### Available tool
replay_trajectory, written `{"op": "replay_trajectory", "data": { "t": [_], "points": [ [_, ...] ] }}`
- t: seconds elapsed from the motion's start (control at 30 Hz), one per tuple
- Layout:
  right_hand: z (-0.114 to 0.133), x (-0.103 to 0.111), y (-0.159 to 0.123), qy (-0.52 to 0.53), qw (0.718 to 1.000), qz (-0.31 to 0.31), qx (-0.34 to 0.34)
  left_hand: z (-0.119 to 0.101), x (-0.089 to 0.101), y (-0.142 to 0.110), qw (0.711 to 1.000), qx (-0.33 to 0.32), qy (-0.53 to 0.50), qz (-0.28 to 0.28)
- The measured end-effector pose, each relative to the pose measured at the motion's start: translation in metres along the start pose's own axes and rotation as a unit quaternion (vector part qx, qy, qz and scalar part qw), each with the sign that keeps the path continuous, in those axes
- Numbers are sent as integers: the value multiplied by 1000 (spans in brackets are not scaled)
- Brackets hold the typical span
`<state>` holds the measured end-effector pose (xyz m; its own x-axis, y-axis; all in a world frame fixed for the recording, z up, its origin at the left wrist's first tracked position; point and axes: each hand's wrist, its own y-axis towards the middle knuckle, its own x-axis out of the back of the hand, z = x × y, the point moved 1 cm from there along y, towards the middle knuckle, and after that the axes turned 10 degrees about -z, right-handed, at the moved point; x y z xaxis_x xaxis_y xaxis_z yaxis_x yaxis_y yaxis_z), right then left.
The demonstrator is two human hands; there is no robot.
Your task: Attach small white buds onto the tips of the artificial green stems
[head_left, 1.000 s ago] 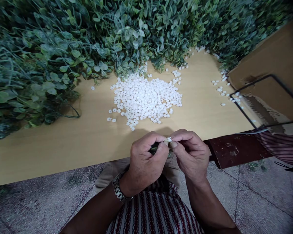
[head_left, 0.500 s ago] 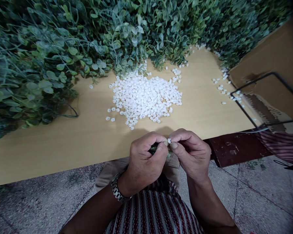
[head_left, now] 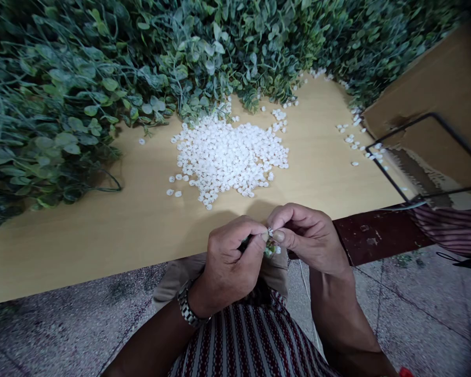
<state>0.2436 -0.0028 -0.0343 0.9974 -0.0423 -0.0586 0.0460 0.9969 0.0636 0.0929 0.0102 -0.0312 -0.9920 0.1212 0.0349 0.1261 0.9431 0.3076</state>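
Observation:
Thumb and forefinger of my left hand (head_left: 232, 256) are pinched together, with a green artificial sprig (head_left: 267, 250) partly hidden beneath them. My right hand (head_left: 314, 238) meets it at the fingertips, pinching a small white flower piece (head_left: 270, 231) at the sprig's tip. Whether the piece is seated on the stem is too small to tell. Another white bit shows among the leaves below the fingers. Just beyond both hands, a pile of small white flower pieces (head_left: 231, 157) lies on the table (head_left: 149, 209).
Heaps of artificial greenery (head_left: 141, 68) line the table's far side and left. At right stand a torn cardboard box (head_left: 424, 94) and a black wire frame (head_left: 451, 133), with loose white pieces nearby. A striped cloth (head_left: 451, 230) hangs beyond the right edge.
My right hand has turned slightly, its wrist shifting right, while its fingertips stay by the white piece. More of the sprig shows below the fingers. The view has shifted a little.

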Motion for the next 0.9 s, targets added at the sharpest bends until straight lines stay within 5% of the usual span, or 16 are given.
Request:
{"op": "replay_trajectory", "data": {
  "t": [0.47, 0.73, 0.9],
  "points": [
    [6, 7, 17, -6, 993, 114, -37, 3, 2, -1, 998, -62, 12, 16],
    [8, 3, 10, -62, 996, 69, 9, 6, 1, 1, 997, -68, 23, 22],
    [3, 4, 3, -12, 999, 24, 33, 4, 7, 4, 997, 44, -40, 50]
  ]
}}
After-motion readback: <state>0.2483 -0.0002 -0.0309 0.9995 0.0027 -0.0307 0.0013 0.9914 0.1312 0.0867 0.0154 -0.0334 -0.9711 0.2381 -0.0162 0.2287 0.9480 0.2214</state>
